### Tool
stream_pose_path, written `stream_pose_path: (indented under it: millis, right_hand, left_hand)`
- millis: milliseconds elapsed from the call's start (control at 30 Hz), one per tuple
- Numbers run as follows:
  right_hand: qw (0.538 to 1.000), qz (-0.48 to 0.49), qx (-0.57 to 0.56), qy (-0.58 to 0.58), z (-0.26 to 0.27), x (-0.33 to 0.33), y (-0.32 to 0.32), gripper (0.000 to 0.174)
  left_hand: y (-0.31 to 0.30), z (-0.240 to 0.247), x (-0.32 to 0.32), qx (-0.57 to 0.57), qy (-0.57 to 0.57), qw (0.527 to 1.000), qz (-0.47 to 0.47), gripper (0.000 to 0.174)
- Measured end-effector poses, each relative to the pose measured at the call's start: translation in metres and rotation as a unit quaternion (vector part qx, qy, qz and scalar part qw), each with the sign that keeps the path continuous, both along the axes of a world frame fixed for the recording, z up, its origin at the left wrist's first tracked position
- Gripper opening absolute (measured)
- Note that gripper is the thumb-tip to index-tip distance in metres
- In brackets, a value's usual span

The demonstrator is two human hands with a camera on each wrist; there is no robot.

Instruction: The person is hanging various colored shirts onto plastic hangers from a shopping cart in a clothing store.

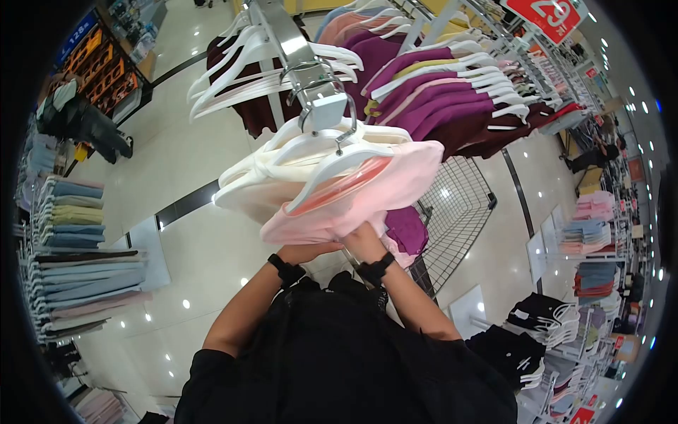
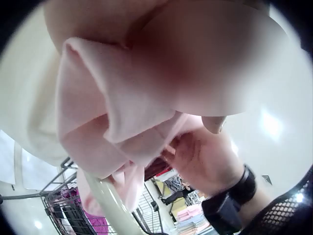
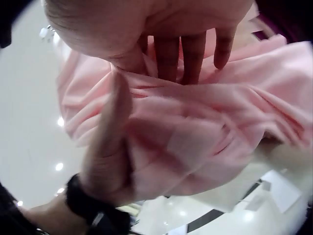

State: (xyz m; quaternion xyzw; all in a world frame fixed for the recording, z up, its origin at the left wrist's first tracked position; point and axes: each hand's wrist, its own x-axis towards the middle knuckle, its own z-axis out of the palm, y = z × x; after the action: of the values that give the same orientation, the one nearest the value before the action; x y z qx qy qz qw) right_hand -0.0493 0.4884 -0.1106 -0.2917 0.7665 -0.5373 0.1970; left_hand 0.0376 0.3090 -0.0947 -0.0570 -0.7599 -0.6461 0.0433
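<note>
A pink garment (image 1: 395, 177) hangs from a white hanger (image 1: 339, 168) at the front end of a metal rail, cream garments (image 1: 247, 173) just behind it. My left hand (image 1: 308, 252) holds its lower edge from the left, the thumb on the near side and the fingers hidden behind the cloth. Close beside it, my right hand (image 1: 365, 244) grips the same garment, its fingers (image 3: 168, 58) curled into the gathered folds. Loose pink cloth (image 2: 110, 107) bunches between the two hands in the left wrist view.
A wire shopping cart (image 1: 459, 212) with purple cloth (image 1: 406, 230) stands to the front right. Bare white hangers (image 1: 233, 67) fill the rail's left side, purple tops (image 1: 431, 106) its right. Racks of folded clothes (image 1: 92, 275) line both sides. A person (image 1: 92, 127) is at far left.
</note>
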Motion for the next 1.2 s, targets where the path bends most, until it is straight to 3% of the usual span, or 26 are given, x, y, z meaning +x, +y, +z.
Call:
stream_pose_path:
  millis: [33,67,100,133,167,233,267,300,333,367,433,467,533,600,633,800,1000,1033,1067,1200]
  right_hand:
    - [0.994,0.027,-0.044,0.094,0.015,0.009,-0.015,0.028]
    - [0.994,0.022,-0.042,0.095,0.029,0.016,-0.022,0.028]
    - [0.996,0.064,-0.052,0.019,0.044,0.021,-0.027,0.033]
    - [0.991,0.106,-0.063,-0.057,0.06,0.024,-0.03,0.039]
    - [0.991,0.101,-0.062,-0.055,0.078,0.027,-0.03,0.039]
    - [0.984,0.098,-0.036,0.142,0.107,0.032,-0.025,0.042]
    - [0.993,0.111,0.012,0.024,0.097,0.029,-0.016,0.046]
    - [0.994,0.109,0.012,0.024,0.082,0.029,-0.004,0.046]
    - [0.994,0.034,0.072,0.069,0.063,0.034,0.011,0.044]
    - [0.984,-0.04,0.131,0.114,0.042,0.038,0.027,0.042]
    - [0.951,-0.116,0.237,0.159,-0.007,0.053,0.066,0.045]
    - [0.953,-0.124,0.258,0.094,-0.027,0.062,0.083,0.043]
    - [0.952,-0.106,0.284,-0.052,-0.039,0.072,0.106,0.04]
    - [0.933,-0.061,0.267,-0.234,-0.039,0.081,0.119,0.046]
    - [0.941,-0.085,0.225,-0.24,-0.04,0.09,0.121,0.047]
    - [0.942,-0.071,0.218,-0.244,-0.05,0.102,0.146,0.046]
    - [0.923,-0.032,0.197,-0.328,-0.06,0.107,0.175,0.043]
    - [0.924,-0.03,0.193,-0.328,-0.058,0.106,0.175,0.043]
    - [0.926,-0.006,0.201,-0.32,-0.05,0.102,0.173,0.039]
    - [0.927,0.038,0.205,-0.312,-0.04,0.095,0.176,0.039]
  left_hand:
    - [0.004,-0.004,-0.004,-0.07,0.058,0.996,0.024,0.04]
    - [0.001,-0.02,-0.002,-0.069,0.06,0.996,0.019,0.04]
    - [-0.011,-0.045,0.003,0.212,-0.065,0.974,0.038,0.043]
    - [-0.025,-0.062,0.007,0.472,-0.187,0.86,0.053,0.045]
    - [-0.038,-0.068,0.011,0.472,-0.188,0.86,0.047,0.045]
    - [-0.065,-0.077,0.021,0.241,-0.15,0.947,0.151,0.043]
    - [-0.077,-0.082,0.024,0.242,-0.15,0.947,0.147,0.043]
    - [-0.09,-0.087,0.026,0.202,-0.078,0.947,0.238,0.035]
    - [-0.097,-0.088,0.027,0.159,-0.004,0.932,0.326,0.028]
    - [-0.095,-0.075,0.026,0.159,-0.003,0.932,0.326,0.028]
    - [-0.088,-0.035,0.026,0.1,0.024,0.899,0.426,0.026]
    - [-0.091,-0.045,0.027,0.1,0.023,0.899,0.426,0.026]
    - [-0.101,-0.069,0.026,-0.065,-0.006,0.936,0.347,0.043]
    - [-0.099,-0.077,0.023,-0.03,-0.028,0.944,0.329,0.044]
    - [-0.096,-0.079,0.022,0.007,-0.047,0.95,0.308,0.045]
    - [-0.086,-0.069,0.028,-0.008,-0.103,0.947,0.305,0.039]
    - [-0.077,-0.111,0.045,-0.021,-0.015,0.905,0.424,0.032]
    - [-0.083,-0.129,0.057,-0.002,-0.193,0.889,0.415,0.035]
    - [-0.081,-0.136,0.066,0.017,-0.364,0.844,0.394,0.037]
    - [-0.03,-0.115,0.098,0.104,-0.414,0.827,0.366,0.034]
